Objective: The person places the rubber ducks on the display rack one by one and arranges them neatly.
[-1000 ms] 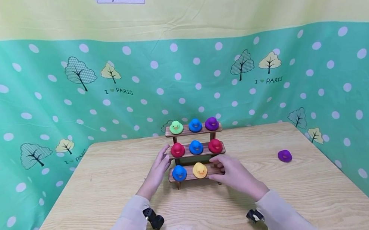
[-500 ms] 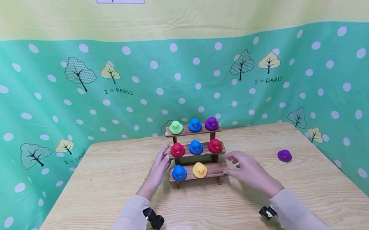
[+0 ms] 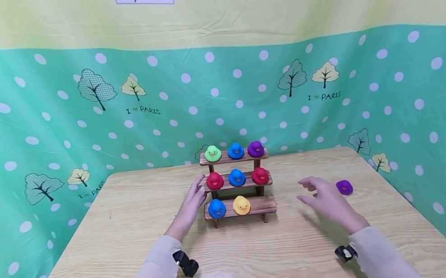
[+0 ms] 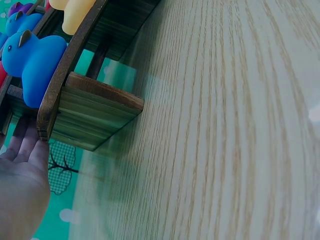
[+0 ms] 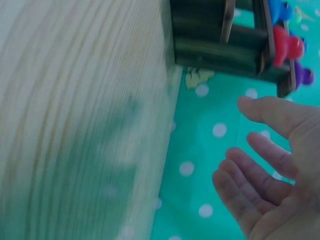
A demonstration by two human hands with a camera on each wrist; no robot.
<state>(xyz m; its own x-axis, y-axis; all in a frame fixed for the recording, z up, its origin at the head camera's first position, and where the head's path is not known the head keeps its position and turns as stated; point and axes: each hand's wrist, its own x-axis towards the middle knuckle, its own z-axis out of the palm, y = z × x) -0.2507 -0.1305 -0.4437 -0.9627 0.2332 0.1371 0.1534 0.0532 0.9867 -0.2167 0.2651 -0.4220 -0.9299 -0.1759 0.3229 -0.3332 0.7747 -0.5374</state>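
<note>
A three-tier wooden stand [image 3: 260, 205] holds small rubber ducks. On its bottom tier sit a blue duck [image 3: 216, 208] and a yellow duck [image 3: 242, 205]; the right part of that tier is bare. My left hand [image 3: 189, 208], fingers extended, is at the stand's left side. In the left wrist view its fingertips reach the end of a tier; whether they press on it I cannot tell. My right hand [image 3: 331, 202] hovers over the table right of the stand, fingers loosely bent and holding nothing. Just beyond it a purple duck [image 3: 344, 187] lies on the table, partly covered by the hand.
The middle tier carries a red duck [image 3: 215, 181], a blue duck [image 3: 237, 178] and another red duck [image 3: 260, 176]. Up top are a green duck [image 3: 213, 153], a blue duck [image 3: 235, 151] and a purple duck [image 3: 256, 149]. A patterned cloth [image 3: 218, 89] hangs behind the table [image 3: 141, 220].
My right hand has moved right, from the bottom tier's right end to close by the purple duck on the table. My left hand and the ducks have stayed in place.
</note>
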